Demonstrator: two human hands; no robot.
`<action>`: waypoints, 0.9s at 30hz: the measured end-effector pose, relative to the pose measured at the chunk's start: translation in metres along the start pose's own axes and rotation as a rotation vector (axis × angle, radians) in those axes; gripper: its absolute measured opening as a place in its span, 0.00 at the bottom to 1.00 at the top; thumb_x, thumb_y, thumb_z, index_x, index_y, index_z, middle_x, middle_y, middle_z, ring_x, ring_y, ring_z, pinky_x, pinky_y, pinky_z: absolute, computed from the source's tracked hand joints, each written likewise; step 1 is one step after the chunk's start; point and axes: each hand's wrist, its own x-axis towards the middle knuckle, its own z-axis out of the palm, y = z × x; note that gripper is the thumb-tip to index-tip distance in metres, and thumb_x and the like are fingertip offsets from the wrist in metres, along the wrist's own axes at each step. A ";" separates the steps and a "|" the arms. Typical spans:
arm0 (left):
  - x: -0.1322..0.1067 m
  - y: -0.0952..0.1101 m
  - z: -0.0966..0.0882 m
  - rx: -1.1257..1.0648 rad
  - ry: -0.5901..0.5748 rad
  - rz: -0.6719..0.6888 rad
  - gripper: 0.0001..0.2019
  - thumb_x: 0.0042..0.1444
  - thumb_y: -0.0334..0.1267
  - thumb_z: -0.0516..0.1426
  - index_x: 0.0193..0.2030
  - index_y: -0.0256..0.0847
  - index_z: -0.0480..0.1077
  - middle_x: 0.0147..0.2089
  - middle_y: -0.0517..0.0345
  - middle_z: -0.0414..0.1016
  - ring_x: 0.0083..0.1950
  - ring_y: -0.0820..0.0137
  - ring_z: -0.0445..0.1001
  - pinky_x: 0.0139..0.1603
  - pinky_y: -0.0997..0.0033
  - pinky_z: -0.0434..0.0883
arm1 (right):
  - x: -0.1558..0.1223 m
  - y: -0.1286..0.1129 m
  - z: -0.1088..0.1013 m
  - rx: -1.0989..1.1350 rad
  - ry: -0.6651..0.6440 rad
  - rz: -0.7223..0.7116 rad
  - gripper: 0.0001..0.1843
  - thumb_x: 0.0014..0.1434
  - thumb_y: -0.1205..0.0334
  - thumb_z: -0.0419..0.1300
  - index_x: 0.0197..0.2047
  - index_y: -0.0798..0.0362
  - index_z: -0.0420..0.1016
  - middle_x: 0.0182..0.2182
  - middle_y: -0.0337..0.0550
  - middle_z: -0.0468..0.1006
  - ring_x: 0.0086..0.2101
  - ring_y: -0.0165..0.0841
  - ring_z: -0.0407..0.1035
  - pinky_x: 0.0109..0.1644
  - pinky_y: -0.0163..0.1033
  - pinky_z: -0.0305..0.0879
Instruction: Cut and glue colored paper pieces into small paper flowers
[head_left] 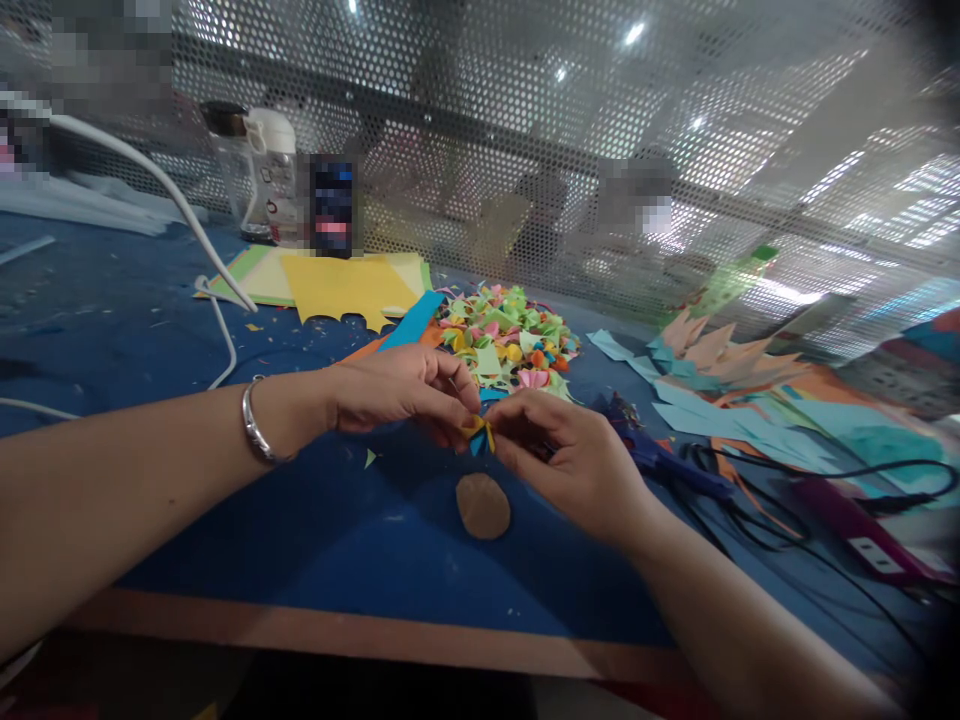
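Observation:
Between my two hands is a small paper flower (480,434), yellow with blue inside. My left hand (409,392), with a silver bangle on the wrist, pinches its left side. The fingertips of my right hand (570,450) pinch its right side. Just below it on the blue table lies a flat brown oval piece of card (483,506). A heap of small coloured paper pieces (510,335) sits right behind my hands. Blue and orange paper strips (411,322) lie beyond my left hand.
A dark blue glue gun (675,462) with black cable lies right of my right hand, near a purple power strip (862,530). Cut paper sheets (750,420) spread at right. Yellow paper (341,285), a phone (332,208) and bottles (277,180) stand before a perforated metal screen (465,120).

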 end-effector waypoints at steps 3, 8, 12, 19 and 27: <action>-0.001 0.002 -0.002 -0.006 -0.041 -0.054 0.10 0.46 0.32 0.65 0.34 0.37 0.70 0.30 0.59 0.79 0.30 0.73 0.78 0.36 0.71 0.72 | -0.002 -0.001 0.001 0.037 -0.021 0.008 0.06 0.60 0.67 0.60 0.42 0.51 0.74 0.30 0.38 0.77 0.28 0.28 0.69 0.31 0.33 0.65; 0.000 0.002 -0.003 0.004 -0.111 -0.107 0.09 0.46 0.30 0.64 0.34 0.39 0.70 0.29 0.59 0.79 0.31 0.72 0.78 0.36 0.71 0.72 | -0.003 -0.002 0.000 0.056 -0.123 -0.013 0.10 0.62 0.67 0.59 0.47 0.50 0.73 0.34 0.40 0.78 0.31 0.29 0.71 0.34 0.34 0.67; 0.001 0.001 -0.002 -0.013 -0.081 -0.118 0.10 0.47 0.32 0.66 0.35 0.38 0.70 0.29 0.60 0.78 0.30 0.73 0.78 0.36 0.71 0.70 | -0.002 -0.002 0.000 0.047 -0.150 -0.008 0.08 0.61 0.68 0.58 0.44 0.50 0.72 0.33 0.38 0.76 0.29 0.27 0.68 0.33 0.34 0.66; 0.002 -0.002 0.000 -0.021 -0.072 -0.116 0.07 0.53 0.34 0.63 0.35 0.38 0.68 0.26 0.62 0.76 0.28 0.74 0.76 0.33 0.73 0.67 | -0.002 -0.002 -0.001 0.079 -0.156 0.025 0.07 0.59 0.69 0.59 0.41 0.51 0.69 0.30 0.36 0.73 0.28 0.27 0.66 0.32 0.33 0.64; 0.001 -0.001 0.008 -0.004 -0.032 -0.111 0.06 0.52 0.33 0.62 0.35 0.38 0.68 0.24 0.62 0.73 0.26 0.75 0.74 0.29 0.74 0.65 | -0.002 -0.001 -0.001 0.106 -0.218 0.027 0.08 0.59 0.69 0.59 0.42 0.52 0.72 0.33 0.39 0.76 0.30 0.29 0.68 0.35 0.35 0.66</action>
